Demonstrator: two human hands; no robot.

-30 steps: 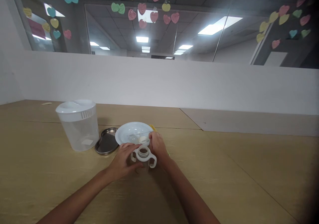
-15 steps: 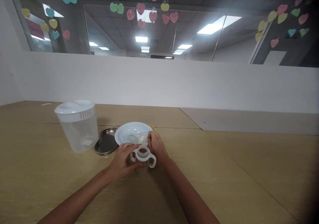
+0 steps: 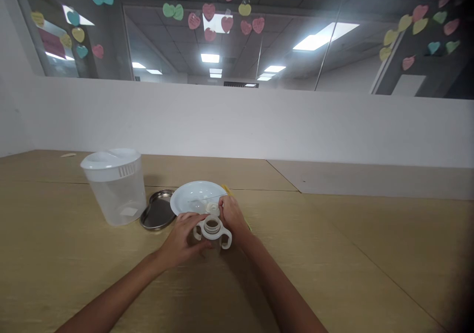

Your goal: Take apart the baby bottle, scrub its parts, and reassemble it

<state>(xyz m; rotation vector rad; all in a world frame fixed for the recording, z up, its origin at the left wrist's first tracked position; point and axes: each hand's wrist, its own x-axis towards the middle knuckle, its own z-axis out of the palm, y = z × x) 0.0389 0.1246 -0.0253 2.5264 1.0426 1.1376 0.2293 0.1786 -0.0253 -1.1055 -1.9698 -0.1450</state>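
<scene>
My left hand [image 3: 188, 235] is closed around the side of a clear bottle with a white collar and two white side handles [image 3: 212, 227]. The bottle is upright and uncapped, its threaded mouth facing up. Just beyond the mouth, my right hand [image 3: 231, 213] pinches a small white ring-shaped cap [image 3: 212, 208], its round face turned up towards me. Some of the fingertips of that hand are hidden. Behind the cap sits a white bowl [image 3: 185, 193], with a clear rounded piece inside that is hard to make out. A thin rod crosses the bowl.
A yellow strip [image 3: 227, 189] shows behind my right hand. To the left of the bowl lie a kidney-shaped metal tray [image 3: 159, 210] and a tall translucent lidded bucket [image 3: 120, 194]. A white wall [image 3: 237, 120] rises behind the wooden table [image 3: 333, 264].
The white cap has turned in my right fingers, so its round, ringed face now shows. My left hand and the bottle stay in place.
</scene>
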